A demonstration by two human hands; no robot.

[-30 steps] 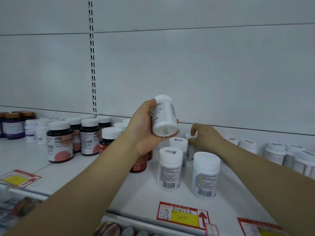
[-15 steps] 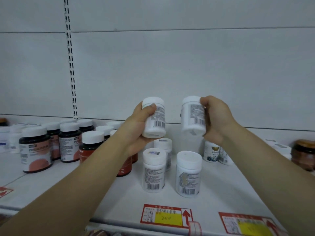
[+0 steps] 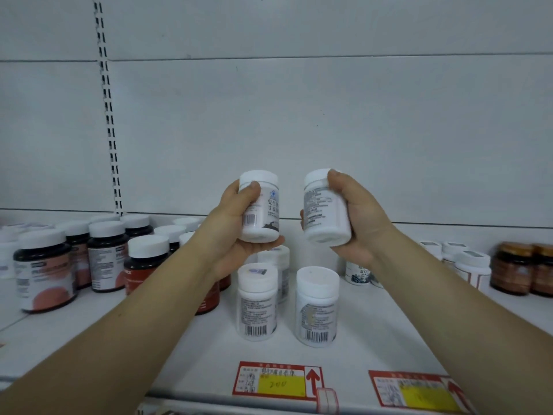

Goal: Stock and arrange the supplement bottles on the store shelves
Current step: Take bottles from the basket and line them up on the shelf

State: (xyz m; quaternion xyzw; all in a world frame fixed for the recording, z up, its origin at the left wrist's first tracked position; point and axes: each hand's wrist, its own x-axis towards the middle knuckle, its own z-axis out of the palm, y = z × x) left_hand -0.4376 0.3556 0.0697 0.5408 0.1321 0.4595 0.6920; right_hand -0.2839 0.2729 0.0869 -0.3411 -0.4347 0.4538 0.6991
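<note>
- Head view: left hand [image 3: 236,235] is raised above the shelf [image 3: 374,339]. Its fingers are curled round a white bottle [image 3: 260,208], thumb across the label. The bottle is upright, barcode facing the camera, clear of the shelf.
- Right hand [image 3: 359,223] is level with it, fingers wrapped round a second white bottle [image 3: 326,211], which is tilted slightly with its base towards the camera. The 2 held bottles are near each other, not touching.
- Directly below are 2 standing white bottles [image 3: 257,301] near the shelf front, side by side with a gap, barcodes forward. A rear bottle [image 3: 279,262] stands behind the left one, partly hidden by the left hand.
- Left of the left forearm are dark bottles [image 3: 45,271] with white caps, several rows deep. The forearm covers part of a red-labelled one.
- Right of the right forearm are capped white bottles [image 3: 472,268], then brown jars [image 3: 513,268] at the frame edge, blurred.
- On the shelf lip are 2 red-and-yellow price tags [image 3: 275,381].
- Behind is a grey back panel [image 3: 329,115], with a slotted upright [image 3: 107,115] at left.
</note>
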